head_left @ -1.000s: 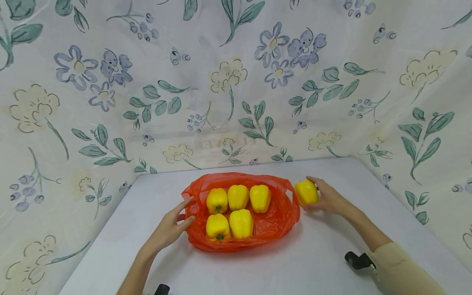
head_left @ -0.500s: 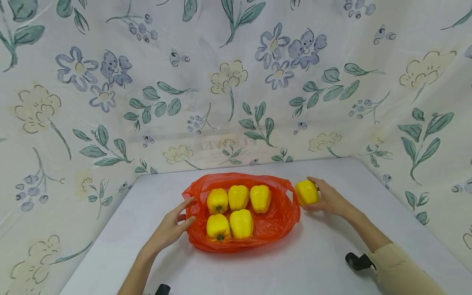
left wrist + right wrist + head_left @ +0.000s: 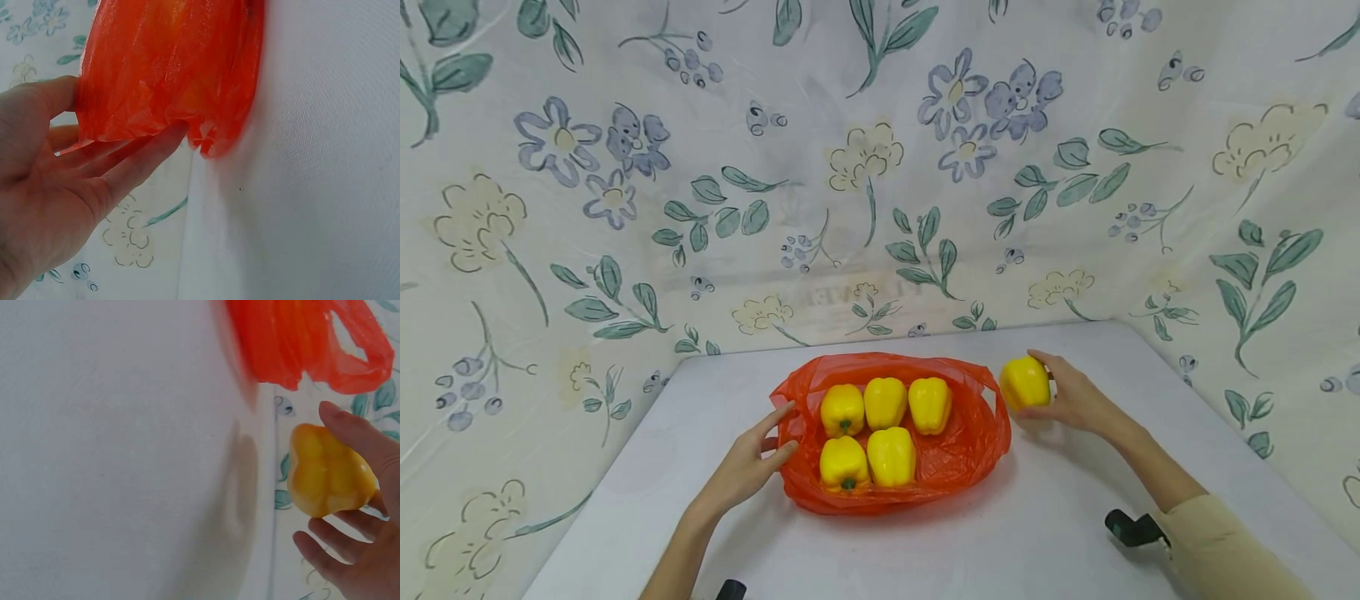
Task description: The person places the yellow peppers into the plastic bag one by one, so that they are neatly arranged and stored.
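Note:
A red plastic bag (image 3: 958,483) lies with its mouth open on the white table, holding several yellow bell peppers (image 3: 891,457). My left hand (image 3: 747,462) holds the bag at its left end. In the left wrist view its fairly straight fingers (image 3: 147,156) lie along the outside of the plastic, and the thumb tip is hidden behind the bag's edge. Just right of the bag, my right hand (image 3: 1070,396) grips another yellow bell pepper (image 3: 1024,383) between thumb and fingers. The right wrist view shows that pepper (image 3: 325,472) close to the bag's looped handle (image 3: 362,375).
The white table (image 3: 955,558) extends around the bag, with its far edge against flower-printed cloth (image 3: 865,258). A black device (image 3: 1131,528) shows beside the right sleeve, and part of another (image 3: 732,590) is by the left forearm at the bottom edge.
My right hand has risen slightly with the yellow bell pepper, which tilts a little. The left hand, the bag and the peppers in it look unmoved.

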Demonstrator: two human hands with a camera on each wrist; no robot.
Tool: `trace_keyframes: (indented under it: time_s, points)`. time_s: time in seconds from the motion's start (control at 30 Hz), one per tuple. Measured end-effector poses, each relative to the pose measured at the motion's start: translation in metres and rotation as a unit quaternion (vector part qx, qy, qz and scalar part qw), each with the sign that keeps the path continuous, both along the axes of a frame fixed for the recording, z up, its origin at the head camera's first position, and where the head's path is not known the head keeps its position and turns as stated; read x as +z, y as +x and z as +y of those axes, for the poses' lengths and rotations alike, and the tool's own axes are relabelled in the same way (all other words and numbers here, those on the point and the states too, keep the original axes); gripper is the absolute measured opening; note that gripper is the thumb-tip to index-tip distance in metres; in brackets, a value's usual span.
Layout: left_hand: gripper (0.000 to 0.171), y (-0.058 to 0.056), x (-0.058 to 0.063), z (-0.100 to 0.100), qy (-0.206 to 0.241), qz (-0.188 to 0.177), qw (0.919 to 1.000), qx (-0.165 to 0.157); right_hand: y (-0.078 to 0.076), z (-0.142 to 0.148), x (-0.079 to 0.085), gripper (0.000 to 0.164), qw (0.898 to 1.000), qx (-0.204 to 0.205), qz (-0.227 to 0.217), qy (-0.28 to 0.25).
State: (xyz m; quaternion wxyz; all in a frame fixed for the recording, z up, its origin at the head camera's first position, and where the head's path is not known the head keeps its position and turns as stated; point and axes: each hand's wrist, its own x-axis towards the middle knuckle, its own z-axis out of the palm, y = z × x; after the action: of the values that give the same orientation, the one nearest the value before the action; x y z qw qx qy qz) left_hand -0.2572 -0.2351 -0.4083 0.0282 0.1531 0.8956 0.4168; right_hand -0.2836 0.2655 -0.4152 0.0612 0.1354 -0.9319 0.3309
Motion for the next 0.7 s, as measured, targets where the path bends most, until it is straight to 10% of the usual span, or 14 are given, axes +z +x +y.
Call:
trace_keyframes:
  time_s: [0.7]
  points:
    - [0.063, 0.002, 0.0, 0.002, -0.003, 0.001, 1.0, 0.001, 0.017, -0.022, 0.049, 0.105, 0.997, -0.07, 0.021, 0.021]
